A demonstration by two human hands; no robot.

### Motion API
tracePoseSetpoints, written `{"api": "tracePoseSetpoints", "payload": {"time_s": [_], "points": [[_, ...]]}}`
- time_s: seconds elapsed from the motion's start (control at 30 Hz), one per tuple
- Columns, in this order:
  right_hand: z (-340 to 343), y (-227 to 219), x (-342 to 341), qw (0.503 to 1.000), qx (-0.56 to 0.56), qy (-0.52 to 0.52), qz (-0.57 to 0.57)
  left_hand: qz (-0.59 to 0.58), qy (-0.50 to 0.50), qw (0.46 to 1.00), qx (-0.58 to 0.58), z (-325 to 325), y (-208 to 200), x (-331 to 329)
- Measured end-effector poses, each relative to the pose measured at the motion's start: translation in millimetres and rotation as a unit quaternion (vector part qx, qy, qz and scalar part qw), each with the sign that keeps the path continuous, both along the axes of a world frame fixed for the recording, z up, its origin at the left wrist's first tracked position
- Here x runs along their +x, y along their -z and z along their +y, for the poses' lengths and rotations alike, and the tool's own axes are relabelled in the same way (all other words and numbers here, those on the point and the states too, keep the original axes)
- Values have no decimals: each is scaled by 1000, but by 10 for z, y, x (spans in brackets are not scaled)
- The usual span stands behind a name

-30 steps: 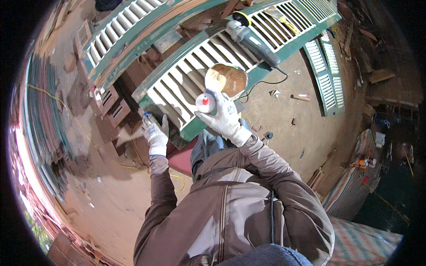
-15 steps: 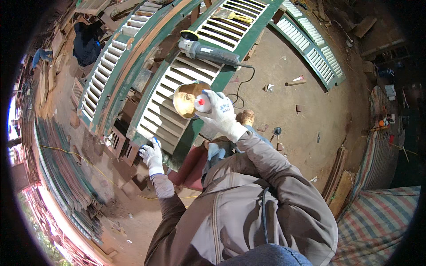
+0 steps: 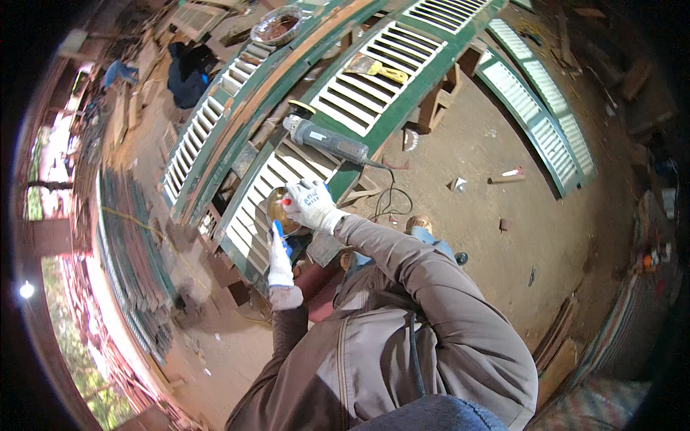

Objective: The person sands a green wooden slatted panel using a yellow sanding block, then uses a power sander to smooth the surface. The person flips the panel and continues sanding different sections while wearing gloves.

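My right hand (image 3: 310, 204), in a white glove with printing on its back, is closed around a small white bottle whose red tip (image 3: 286, 202) shows past the fingers. Under it sits a gold-coloured round dish (image 3: 275, 212) on the slats of a green louvred shutter (image 3: 352, 177); the hand covers much of it. My left hand (image 3: 280, 257), gloved in white with blue on the palm side, is raised beside the dish, fingers stretched out. Whether it touches the dish, I cannot tell.
An angle grinder (image 3: 328, 141) lies across the shutter, its cord trailing to the ground. Beyond it rests a scraper with a yellow handle (image 3: 392, 74). Other shutters (image 3: 533, 118) lie to the right. A clear basin (image 3: 277, 27) stands far left, near a crouching person (image 3: 188, 77).
My left hand has come up from the shutter's near end to the dish. My right hand with the bottle has moved left and nearer, over the dish. The view has shifted.
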State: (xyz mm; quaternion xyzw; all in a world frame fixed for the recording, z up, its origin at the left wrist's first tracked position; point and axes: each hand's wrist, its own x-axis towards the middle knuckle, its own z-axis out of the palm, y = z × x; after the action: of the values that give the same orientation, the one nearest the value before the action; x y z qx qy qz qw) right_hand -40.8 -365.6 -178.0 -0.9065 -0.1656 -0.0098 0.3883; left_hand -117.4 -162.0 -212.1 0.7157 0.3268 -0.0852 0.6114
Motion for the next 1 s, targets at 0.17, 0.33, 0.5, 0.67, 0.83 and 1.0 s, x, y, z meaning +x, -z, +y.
{"api": "tracePoseSetpoints", "payload": {"time_s": [0.17,0.33,0.5,0.67,0.83,1.0], "points": [[-810,1,-218,998,-39,-33,-39,-25,-5,998,64,-333,162,91],[-1697,156,-529,999,15,20,-42,-82,-42,994,54,-74,558,16],[-2407,342,-893,993,-68,92,28,-83,-87,990,76,-426,457,92],[-2780,600,-1219,985,-90,143,32,-24,-78,990,119,-334,852,62],[-2537,562,-1386,979,-59,168,97,-85,-98,971,200,-757,534,-9],[-2275,638,-1378,981,-58,139,126,-17,-73,983,167,-974,297,19]]}}
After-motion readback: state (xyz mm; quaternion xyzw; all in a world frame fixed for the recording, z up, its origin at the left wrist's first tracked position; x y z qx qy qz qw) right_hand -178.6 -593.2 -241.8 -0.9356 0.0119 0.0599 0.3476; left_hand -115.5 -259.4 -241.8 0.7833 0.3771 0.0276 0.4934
